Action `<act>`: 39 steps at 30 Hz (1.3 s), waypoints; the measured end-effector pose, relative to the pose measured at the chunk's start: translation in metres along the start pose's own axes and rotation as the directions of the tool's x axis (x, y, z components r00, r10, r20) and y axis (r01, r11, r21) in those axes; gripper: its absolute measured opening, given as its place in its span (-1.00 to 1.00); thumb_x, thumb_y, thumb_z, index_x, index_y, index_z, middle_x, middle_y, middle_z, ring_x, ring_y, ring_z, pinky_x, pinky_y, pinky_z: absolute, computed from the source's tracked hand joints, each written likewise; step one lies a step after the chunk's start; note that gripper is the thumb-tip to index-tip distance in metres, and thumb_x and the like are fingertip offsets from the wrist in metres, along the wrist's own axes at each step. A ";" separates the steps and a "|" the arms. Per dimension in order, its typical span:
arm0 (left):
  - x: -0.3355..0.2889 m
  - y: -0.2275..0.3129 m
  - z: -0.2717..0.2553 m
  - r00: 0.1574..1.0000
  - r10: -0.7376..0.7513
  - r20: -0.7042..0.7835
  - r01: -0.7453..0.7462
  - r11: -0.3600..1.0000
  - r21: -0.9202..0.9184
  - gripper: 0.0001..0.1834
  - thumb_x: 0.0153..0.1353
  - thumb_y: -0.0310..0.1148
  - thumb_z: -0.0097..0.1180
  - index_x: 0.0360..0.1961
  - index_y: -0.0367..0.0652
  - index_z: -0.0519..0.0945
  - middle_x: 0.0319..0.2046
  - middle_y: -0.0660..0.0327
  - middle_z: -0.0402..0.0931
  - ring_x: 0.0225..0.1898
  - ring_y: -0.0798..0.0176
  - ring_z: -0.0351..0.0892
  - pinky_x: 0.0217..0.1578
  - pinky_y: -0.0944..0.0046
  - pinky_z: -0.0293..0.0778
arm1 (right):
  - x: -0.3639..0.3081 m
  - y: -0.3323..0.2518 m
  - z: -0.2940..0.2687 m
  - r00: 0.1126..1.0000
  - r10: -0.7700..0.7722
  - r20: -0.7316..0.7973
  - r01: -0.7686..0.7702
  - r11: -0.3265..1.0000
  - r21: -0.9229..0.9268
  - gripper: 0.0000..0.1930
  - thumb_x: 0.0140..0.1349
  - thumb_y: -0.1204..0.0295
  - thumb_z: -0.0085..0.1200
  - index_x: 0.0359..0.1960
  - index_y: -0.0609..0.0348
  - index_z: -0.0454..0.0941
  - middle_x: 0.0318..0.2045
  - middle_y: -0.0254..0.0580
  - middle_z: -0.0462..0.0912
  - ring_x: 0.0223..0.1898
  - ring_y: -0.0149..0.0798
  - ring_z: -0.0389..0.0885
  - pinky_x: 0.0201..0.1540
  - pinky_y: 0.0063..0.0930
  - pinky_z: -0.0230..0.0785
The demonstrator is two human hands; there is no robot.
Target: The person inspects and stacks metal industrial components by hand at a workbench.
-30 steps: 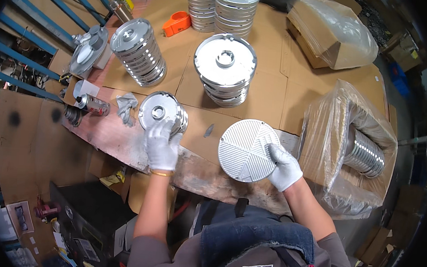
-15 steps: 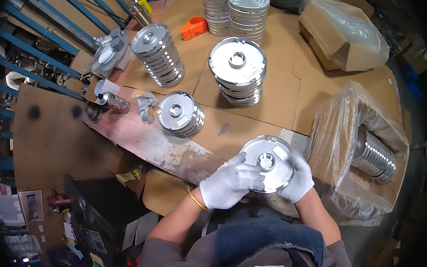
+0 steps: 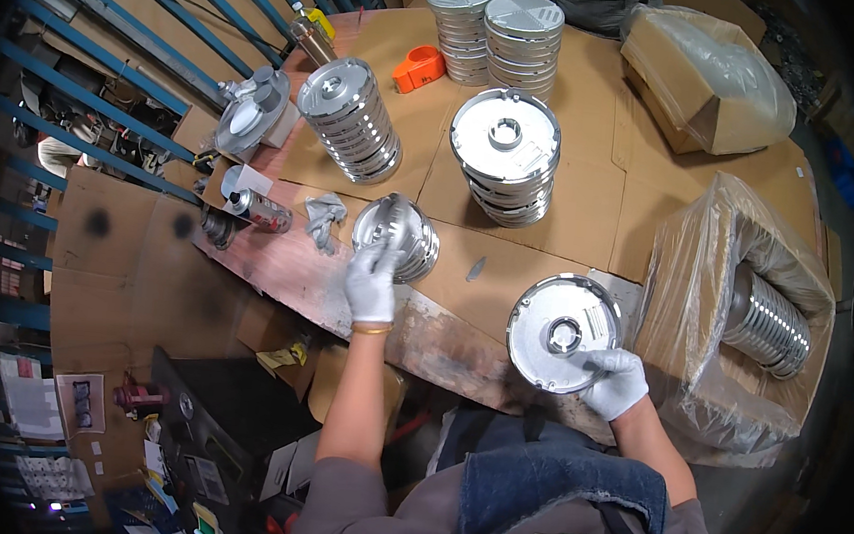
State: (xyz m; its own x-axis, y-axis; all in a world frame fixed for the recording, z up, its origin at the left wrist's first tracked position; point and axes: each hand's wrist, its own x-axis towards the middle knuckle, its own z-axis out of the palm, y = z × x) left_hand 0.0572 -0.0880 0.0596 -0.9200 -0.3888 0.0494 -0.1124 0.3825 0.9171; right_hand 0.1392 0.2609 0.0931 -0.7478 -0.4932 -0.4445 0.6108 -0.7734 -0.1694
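A round silver metal cover (image 3: 539, 316) with a raised ring near its middle is tilted up over the table's near edge. My gloved right hand (image 3: 618, 383) grips it by its lower right rim. At the near side of a short stack of similar metal covers (image 3: 418, 251), my gloved left hand (image 3: 373, 283) has its fingers at the stack's edge. Motion smears those fingers and the stack's top, so whether they hold anything is unclear. A taller cover stack (image 3: 504, 153) stands behind, and a tall stack of discs (image 3: 348, 120) rises to its left.
Two more stacks (image 3: 523, 44) stand at the back beside an orange tape dispenser (image 3: 419, 69). On the right, a plastic-lined carton (image 3: 674, 317) holds a row of metal covers. A spray can (image 3: 261, 211) and a grey rag (image 3: 324, 221) lie left. Another plastic-covered box (image 3: 707, 83) sits far right.
My left hand has left the held cover and moved left to the short stack. My right hand still has the cover, now turned and tilted. The whole view has shifted slightly.
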 end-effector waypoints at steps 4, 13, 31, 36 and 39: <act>-0.030 0.024 -0.013 0.968 -0.249 0.035 0.116 0.320 -0.940 -0.61 0.25 -0.31 0.02 0.07 -0.26 0.42 -0.01 0.08 0.49 -0.02 0.13 0.48 0.07 0.05 0.38 | 0.002 0.002 0.001 1.000 0.015 0.020 -0.016 0.999 0.035 -0.36 0.04 0.52 0.09 0.21 0.32 0.18 0.12 0.09 0.38 0.17 0.05 0.34 0.24 -0.01 0.16; -0.099 0.073 0.000 0.984 0.033 0.175 0.143 0.436 -0.888 -0.58 0.26 -0.22 0.00 0.08 -0.21 0.41 0.01 0.17 0.48 0.02 0.10 0.47 0.05 0.06 0.41 | 0.007 0.010 0.013 0.999 0.024 0.039 -0.028 0.994 0.103 -0.45 0.25 0.23 -0.03 0.25 0.07 0.19 0.20 -0.13 0.33 0.23 -0.07 0.27 0.29 -0.06 0.10; -0.014 -0.006 0.023 0.923 0.378 0.073 -0.354 0.756 0.551 -0.68 0.03 -0.32 0.23 -0.20 -0.26 0.59 -0.22 -0.04 0.56 -0.16 -0.07 0.53 -0.08 0.12 0.43 | -0.002 0.019 0.005 0.998 0.051 0.021 -0.054 0.978 0.203 -0.37 0.06 0.16 0.12 0.18 0.10 0.29 0.12 -0.02 0.42 0.13 0.00 0.39 0.20 0.00 0.23; 0.009 -0.068 -0.002 0.859 0.393 0.328 -0.502 0.519 0.692 -0.67 -0.02 -0.38 0.26 -0.17 -0.20 0.59 -0.21 0.01 0.57 -0.15 -0.02 0.54 -0.08 0.14 0.42 | -0.001 0.020 0.006 0.998 0.054 0.028 -0.058 0.985 0.165 -0.36 0.07 0.14 0.11 0.19 0.09 0.29 0.13 -0.04 0.42 0.14 -0.01 0.39 0.21 -0.02 0.21; 0.002 -0.046 0.005 0.965 0.256 0.052 -0.261 0.944 0.200 -0.72 -0.05 -0.44 0.26 -0.25 -0.23 0.60 -0.23 0.04 0.58 -0.15 0.07 0.54 -0.07 0.13 0.43 | 0.002 0.019 0.006 0.998 0.057 0.018 -0.059 0.985 0.162 -0.36 0.07 0.13 0.12 0.19 0.09 0.30 0.13 -0.05 0.42 0.14 -0.01 0.38 0.22 -0.02 0.19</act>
State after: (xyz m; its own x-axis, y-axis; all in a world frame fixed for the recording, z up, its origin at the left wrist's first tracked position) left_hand 0.0592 -0.1023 0.0161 -0.9365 -0.2337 0.2615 0.0588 0.6304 0.7740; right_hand 0.1481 0.2426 0.0937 -0.7162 -0.5435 -0.4377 0.6038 -0.7971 0.0016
